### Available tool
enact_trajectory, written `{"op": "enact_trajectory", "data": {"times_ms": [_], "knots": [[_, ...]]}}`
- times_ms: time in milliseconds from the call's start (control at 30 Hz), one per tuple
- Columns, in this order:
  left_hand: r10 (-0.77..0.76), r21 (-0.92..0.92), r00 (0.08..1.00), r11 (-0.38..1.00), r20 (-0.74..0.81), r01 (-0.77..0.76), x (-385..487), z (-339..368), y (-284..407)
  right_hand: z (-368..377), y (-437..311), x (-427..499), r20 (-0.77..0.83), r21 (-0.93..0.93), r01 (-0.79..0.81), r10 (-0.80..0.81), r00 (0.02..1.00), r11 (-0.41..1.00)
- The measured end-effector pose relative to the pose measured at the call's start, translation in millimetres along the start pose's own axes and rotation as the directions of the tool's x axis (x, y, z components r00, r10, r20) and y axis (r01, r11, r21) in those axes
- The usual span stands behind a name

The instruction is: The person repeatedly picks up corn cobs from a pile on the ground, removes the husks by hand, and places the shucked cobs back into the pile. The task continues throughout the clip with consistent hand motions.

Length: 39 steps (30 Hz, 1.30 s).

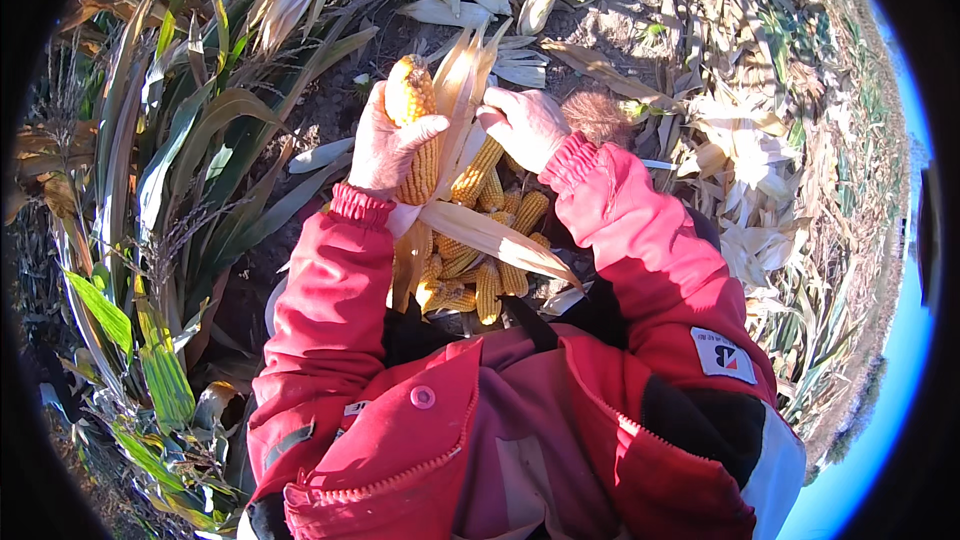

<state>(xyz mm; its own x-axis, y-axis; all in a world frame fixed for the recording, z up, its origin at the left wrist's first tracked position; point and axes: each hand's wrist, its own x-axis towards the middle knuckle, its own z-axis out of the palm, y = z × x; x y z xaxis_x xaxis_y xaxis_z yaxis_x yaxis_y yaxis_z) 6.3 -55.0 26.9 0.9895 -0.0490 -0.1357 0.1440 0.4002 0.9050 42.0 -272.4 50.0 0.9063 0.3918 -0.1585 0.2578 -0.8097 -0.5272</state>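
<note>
My left hand [379,146] grips a yellow ear of corn [418,174], tip pointing away from me and thumb laid across it. Pale dry husk leaves [461,82] are peeled partly off the ear; some stand up beside it. One broad husk strip [501,238] hangs from its base toward the right. The curled fingers of my right hand [529,127] pinch the edge of the husk just right of the ear; the fingertips are partly hidden. Below both hands lies a heap of bare yellow corn ears [487,289], partly covered by the husk.
Cut cornstalks with long leaves [217,142] lie thickly on the left. Pale ears in husk [540,4] are scattered on the soil ahead. Loose dry husks [750,142] pile up at the right. A fuzzy reddish-brown clump [596,118] sits just beyond my right wrist.
</note>
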Motion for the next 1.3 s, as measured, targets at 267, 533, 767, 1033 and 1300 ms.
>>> {"op": "enact_trajectory", "data": {"times_ms": [267, 533, 767, 1033, 1300], "knots": [[0.074, 0.053, 0.996, 0.996, -0.055, -0.071, 8.5, -9.0, 11.2, -29.2, 72.4, -15.4, 0.015, -0.274, -0.110, 0.118, 0.993, 0.955], [0.012, -0.196, 0.991, 0.980, -0.135, -0.038, 5.4, 4.5, 8.4, 62.8, -47.2, 7.9, 0.046, 0.910, -0.005, -0.090, 0.995, 0.416], [0.116, -0.222, 0.950, 0.958, -0.289, -0.184, 11.2, -14.8, 5.5, 112.9, -42.0, -13.1, 0.204, 0.622, -0.263, 0.172, 0.964, 0.738], [0.059, -0.148, 0.924, 0.981, -0.378, -0.123, 8.0, 0.6, 25.3, 125.2, -40.8, -12.3, 0.425, 0.680, -0.350, 0.042, 0.904, 0.644], [0.281, -0.007, 0.953, 0.959, -0.114, -0.283, -15.2, 20.7, 46.8, 103.5, -28.7, -8.0, 0.204, 0.395, -0.231, 0.160, 0.966, 0.889]]}}
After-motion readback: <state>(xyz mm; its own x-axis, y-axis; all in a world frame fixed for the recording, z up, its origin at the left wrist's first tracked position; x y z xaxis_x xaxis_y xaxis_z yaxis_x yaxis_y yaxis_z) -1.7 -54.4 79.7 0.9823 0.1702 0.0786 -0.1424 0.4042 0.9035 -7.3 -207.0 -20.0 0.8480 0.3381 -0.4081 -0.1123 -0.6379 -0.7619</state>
